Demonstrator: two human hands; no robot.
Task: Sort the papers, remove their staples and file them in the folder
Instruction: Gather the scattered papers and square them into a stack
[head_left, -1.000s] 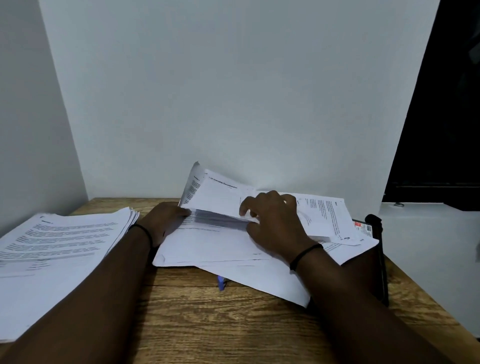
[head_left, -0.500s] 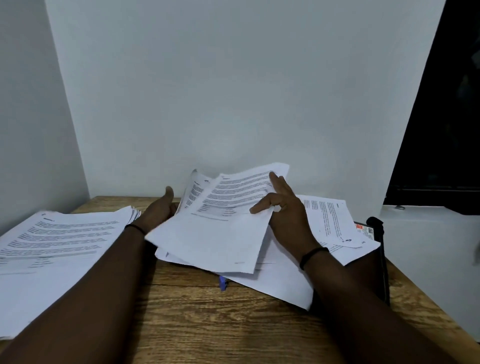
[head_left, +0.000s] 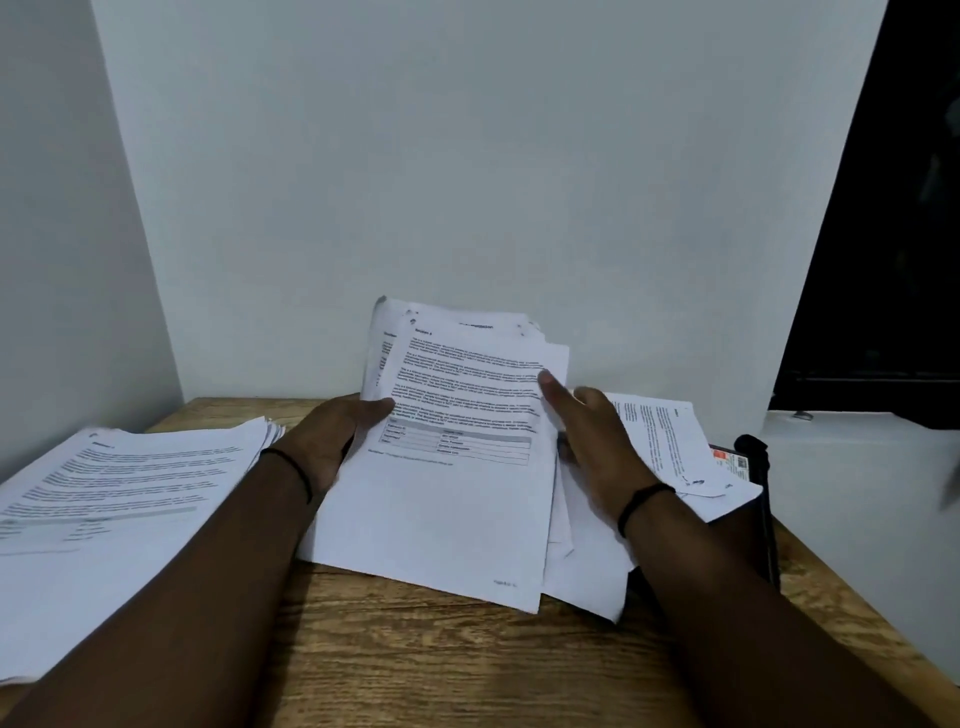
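Note:
A bundle of printed white sheets (head_left: 457, 467) is raised at the middle of the wooden desk, its top edge tilted up toward the wall. My left hand (head_left: 332, 436) grips the bundle's left edge, thumb on the top page. My right hand (head_left: 592, 431) holds the right edge, with its index finger lying along the page. Under the bundle more loose papers (head_left: 670, 447) spread to the right. A separate stack of printed pages (head_left: 114, 499) lies at the left of the desk. A black folder (head_left: 758, 499) sits at the right, mostly covered by paper.
The wooden desk (head_left: 441, 660) stands in a corner between white walls. A white surface (head_left: 878, 493) adjoins its right edge, below a dark opening. Bare wood shows at the front of the desk.
Both hands have gathered the sheets and lifted them upright from the pile. The left hand moved from behind the papers to their left edge. The top page now faces me.

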